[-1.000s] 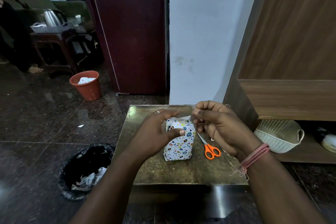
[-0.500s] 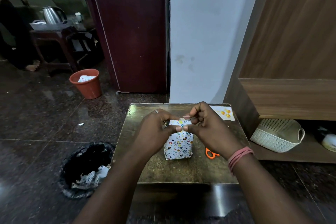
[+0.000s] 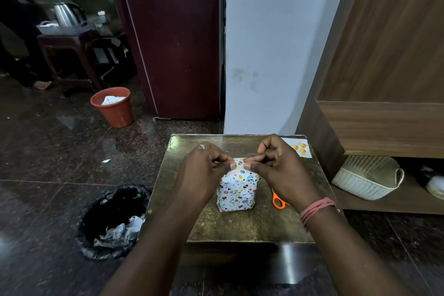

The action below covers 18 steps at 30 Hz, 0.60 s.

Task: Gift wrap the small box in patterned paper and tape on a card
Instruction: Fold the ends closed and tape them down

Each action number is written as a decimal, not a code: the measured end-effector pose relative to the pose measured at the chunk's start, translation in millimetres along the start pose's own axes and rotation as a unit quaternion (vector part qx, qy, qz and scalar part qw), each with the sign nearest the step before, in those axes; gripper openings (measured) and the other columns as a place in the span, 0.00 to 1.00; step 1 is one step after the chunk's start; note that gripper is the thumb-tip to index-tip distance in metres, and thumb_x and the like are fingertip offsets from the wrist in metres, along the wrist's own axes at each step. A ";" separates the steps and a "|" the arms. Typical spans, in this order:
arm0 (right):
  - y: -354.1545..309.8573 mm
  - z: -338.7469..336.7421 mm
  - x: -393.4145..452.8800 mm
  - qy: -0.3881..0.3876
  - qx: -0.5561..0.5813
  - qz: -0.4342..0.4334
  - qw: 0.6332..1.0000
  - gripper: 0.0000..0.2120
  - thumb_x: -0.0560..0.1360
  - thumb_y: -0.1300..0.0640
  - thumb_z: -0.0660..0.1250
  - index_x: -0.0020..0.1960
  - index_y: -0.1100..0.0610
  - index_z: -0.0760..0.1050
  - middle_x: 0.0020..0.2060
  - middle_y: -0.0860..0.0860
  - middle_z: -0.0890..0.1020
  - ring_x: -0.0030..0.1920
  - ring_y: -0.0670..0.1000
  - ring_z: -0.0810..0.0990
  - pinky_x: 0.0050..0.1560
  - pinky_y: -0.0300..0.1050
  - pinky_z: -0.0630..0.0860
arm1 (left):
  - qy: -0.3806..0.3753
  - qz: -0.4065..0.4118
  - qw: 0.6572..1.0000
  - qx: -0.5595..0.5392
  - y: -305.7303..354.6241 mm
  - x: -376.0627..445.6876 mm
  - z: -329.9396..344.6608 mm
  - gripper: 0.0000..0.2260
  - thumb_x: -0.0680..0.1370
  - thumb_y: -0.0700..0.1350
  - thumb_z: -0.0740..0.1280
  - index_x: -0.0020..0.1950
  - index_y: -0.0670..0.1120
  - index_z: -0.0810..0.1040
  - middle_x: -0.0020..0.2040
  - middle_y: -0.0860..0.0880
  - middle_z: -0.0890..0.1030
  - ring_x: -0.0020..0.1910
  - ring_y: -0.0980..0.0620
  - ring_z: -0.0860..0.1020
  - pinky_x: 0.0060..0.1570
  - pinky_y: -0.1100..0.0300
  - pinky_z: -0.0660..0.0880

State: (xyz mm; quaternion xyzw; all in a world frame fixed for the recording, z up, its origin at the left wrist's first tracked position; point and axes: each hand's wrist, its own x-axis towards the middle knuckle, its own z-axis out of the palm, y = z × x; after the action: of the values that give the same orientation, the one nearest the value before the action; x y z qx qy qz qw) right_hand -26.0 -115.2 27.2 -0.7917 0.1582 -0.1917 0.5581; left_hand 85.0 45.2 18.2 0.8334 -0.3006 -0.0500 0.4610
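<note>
While both hands pinch its top, glossy patterned box [image 3: 236, 190] stands upright

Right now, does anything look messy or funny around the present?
A little. The wrapped box stands upright but looks rumpled, with its bottom edge uneven on the table. The orange scissors are half hidden under the right hand. A white paper scrap lies on the dark floor. Nothing looks spilled.
</note>
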 end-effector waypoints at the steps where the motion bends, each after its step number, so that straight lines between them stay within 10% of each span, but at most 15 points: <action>1: -0.5 -1.5 -0.8 -0.004 -0.002 0.000 1.000 0.16 0.73 0.65 0.76 0.48 0.56 0.69 0.42 0.52 0.88 0.49 0.47 0.87 0.54 0.53 0.82 | 0.002 0.004 1.000 0.015 1.1 -1.0 -1.0 0.04 0.75 0.47 0.78 0.42 0.55 0.86 0.46 0.58 0.81 0.43 0.62 0.79 0.44 0.68 0.75; 18: -19.9 -10.1 -7.8 -0.035 -0.135 -0.008 0.990 0.21 0.73 0.55 0.77 0.54 0.45 0.66 0.42 0.39 0.86 0.48 0.44 0.83 0.56 0.51 0.77 | -0.035 0.027 0.998 0.047 11.0 -9.3 -16.4 0.04 0.75 0.51 0.77 0.49 0.53 0.88 0.48 0.62 0.79 0.47 0.63 0.80 0.49 0.67 0.76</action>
State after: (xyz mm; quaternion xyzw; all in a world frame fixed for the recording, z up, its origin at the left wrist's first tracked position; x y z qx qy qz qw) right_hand -37.0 -113.4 48.1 -0.8674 0.1565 -0.1451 0.4496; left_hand 78.4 58.1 34.5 0.8436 -0.3411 -0.0528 0.4114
